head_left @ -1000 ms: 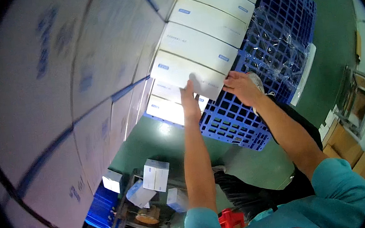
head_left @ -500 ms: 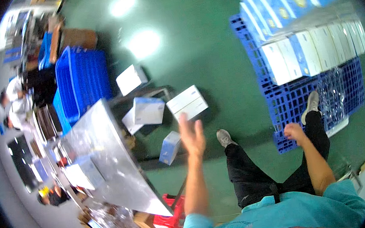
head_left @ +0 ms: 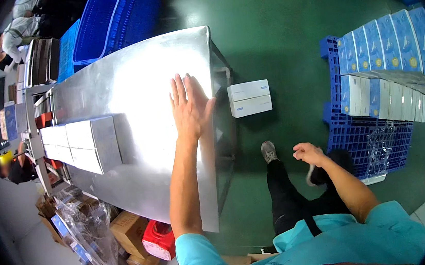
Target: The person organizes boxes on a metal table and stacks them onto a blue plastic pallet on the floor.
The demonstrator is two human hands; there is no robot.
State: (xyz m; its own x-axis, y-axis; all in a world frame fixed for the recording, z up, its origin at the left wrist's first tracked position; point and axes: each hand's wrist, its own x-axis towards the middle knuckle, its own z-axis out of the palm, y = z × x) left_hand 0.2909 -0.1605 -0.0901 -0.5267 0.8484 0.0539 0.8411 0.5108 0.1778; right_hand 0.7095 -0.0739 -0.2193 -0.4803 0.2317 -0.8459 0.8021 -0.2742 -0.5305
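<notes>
Two bare hands show, both holding nothing. The left hand (head_left: 188,109) lies over the steel desk (head_left: 135,83) near its end edge, palm down, fingers (head_left: 178,91) stretched out straight and close together, thumb spread aside; whether the palm presses the metal or hovers just above it cannot be told. Left of those fingers, well apart, a block of white boxes (head_left: 81,144) stands on the desk in a tight row. Just past the thumb, off the desk's end, two white cartons (head_left: 249,98) lie stacked on the green floor (head_left: 274,33).

The right hand (head_left: 308,153) hangs in the air above the floor, fingers loosely curled, gripping nothing. Beneath it sit the person's dark trouser leg and grey shoe (head_left: 268,151). Right of its fingers, a blue pallet (head_left: 359,148) carries rows of white and blue boxes (head_left: 387,72), with a crumpled clear wrap (head_left: 380,151) lying on its bare slats.

Beyond the left fingertips, a blue crate (head_left: 112,19) stands past the desk's far side.
</notes>
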